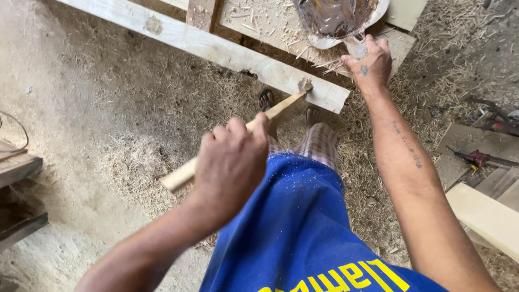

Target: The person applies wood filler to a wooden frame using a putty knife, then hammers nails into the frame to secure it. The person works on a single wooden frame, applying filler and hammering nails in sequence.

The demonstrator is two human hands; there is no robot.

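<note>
- The pale wooden stick, flat and narrow, carried a grey-brown lump of putty at its tip, touching the end of the long plank.
- The left hand was clamped round the stick's middle.
- The right hand gripped the edge of a white bowl of brown paste.
- Sawdust covered the floor.

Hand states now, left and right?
Left hand: closed on a wood stick.
Right hand: gripping the handle of a white scoop.
</note>
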